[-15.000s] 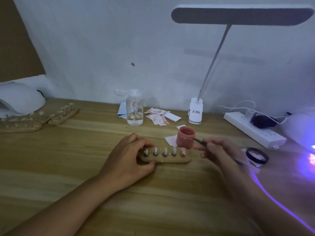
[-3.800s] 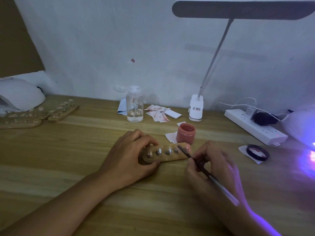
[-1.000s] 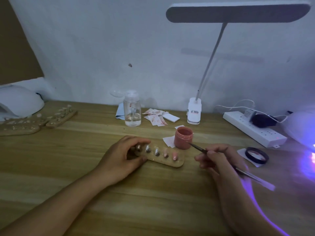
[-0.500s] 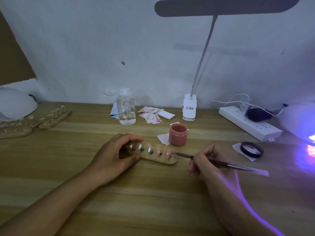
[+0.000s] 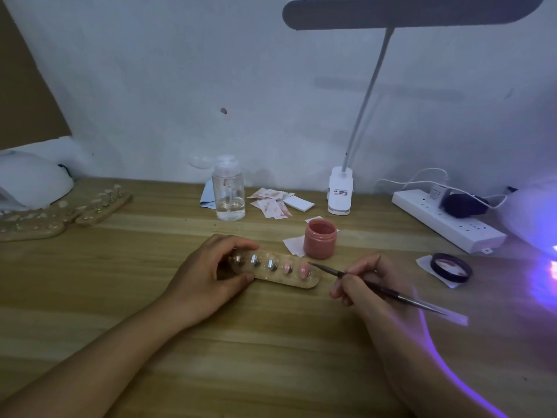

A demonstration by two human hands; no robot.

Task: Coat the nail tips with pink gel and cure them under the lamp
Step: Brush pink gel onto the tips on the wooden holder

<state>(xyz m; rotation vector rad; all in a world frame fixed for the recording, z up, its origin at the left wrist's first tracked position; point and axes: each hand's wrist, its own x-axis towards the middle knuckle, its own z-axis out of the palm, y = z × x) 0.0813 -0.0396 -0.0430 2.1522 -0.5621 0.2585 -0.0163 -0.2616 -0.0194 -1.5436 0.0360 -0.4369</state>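
Hands low over the wooden table (image 5: 90, 297), close work going on. Left hand (image 5: 208, 273) has the wooden holder (image 5: 295, 282) by its left end, grip curled round it, fingers over the far edge and thumb on the near edge, with the holder lying flat on the table. Five nail tips (image 5: 303, 270) stand in a row on it: the two at the right end look pink, the other three pale and shiny. Right hand (image 5: 367, 285) pinches a thin brush (image 5: 401, 296) like a pen, grip tight near the front, handle trailing off to the right. The bristle end sits right at the rightmost pink tip; whether it touches is too fine to call. Open jar of pink gel (image 5: 320, 238) stands just behind the holder's right end, on a scrap of white paper. A black lid (image 5: 451, 267) lies further right. Curing lamp (image 5: 530, 215) glows purple at the right edge, well apart from the holder. Along the back: clear bottle (image 5: 228, 194), clip desk lamp (image 5: 340, 194), power strip (image 5: 446, 224). Far left, spare holders (image 5: 102, 205) beside a second white lamp (image 5: 30, 182).
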